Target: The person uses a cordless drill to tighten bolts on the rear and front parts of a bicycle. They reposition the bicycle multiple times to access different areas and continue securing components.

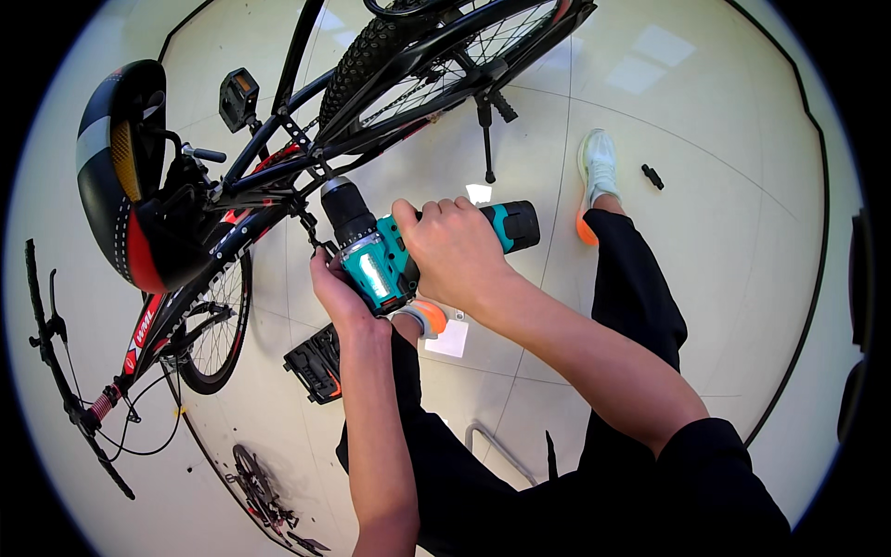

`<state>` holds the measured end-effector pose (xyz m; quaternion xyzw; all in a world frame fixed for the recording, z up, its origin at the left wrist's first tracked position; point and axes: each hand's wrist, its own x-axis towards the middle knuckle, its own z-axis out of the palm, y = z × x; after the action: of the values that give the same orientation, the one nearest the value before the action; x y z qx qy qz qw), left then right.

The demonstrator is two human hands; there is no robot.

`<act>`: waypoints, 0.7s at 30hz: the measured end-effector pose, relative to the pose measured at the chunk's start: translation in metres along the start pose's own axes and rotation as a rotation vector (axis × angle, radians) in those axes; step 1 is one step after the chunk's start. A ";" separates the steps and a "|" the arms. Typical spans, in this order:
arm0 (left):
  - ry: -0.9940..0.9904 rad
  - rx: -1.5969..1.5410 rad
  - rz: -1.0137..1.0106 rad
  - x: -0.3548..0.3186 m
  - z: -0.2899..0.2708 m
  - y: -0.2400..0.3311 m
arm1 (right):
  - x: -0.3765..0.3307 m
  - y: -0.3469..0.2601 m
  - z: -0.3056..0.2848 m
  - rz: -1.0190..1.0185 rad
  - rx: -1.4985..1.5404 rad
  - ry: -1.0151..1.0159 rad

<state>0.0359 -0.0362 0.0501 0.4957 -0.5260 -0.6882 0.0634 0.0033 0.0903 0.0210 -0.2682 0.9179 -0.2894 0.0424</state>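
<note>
My right hand (pixel 452 251) is wrapped round the grip of a teal and black cordless drill (pixel 373 263). The drill's black chuck (pixel 347 210) points away from me, its tip up against the bike frame near the crank area. Cupped along the drill's near left side is my left hand (pixel 342 295), its fingers partly hidden behind the tool and close to a dark bike part. The black and red bicycle (pixel 243 215) stretches from lower left to the top, with its saddle (pixel 104 176) at the left. Exactly what the drill tip meets is too small to tell.
Beyond the drill are the rear tyre (pixel 364 65), the kickstand (pixel 486 139) and a pedal (pixel 239 97). An open black tool case (pixel 316 364) lies by my left foot. A small black part (pixel 652 176) is right of my right shoe (pixel 599 167). Bike parts (pixel 264 492) lie lower left.
</note>
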 end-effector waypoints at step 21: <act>-0.016 0.008 -0.003 0.001 0.000 -0.002 | 0.001 0.002 0.000 -0.005 0.015 0.001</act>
<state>0.0362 -0.0357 0.0481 0.4913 -0.5285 -0.6900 0.0562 0.0018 0.0914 0.0201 -0.2699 0.9150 -0.2967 0.0433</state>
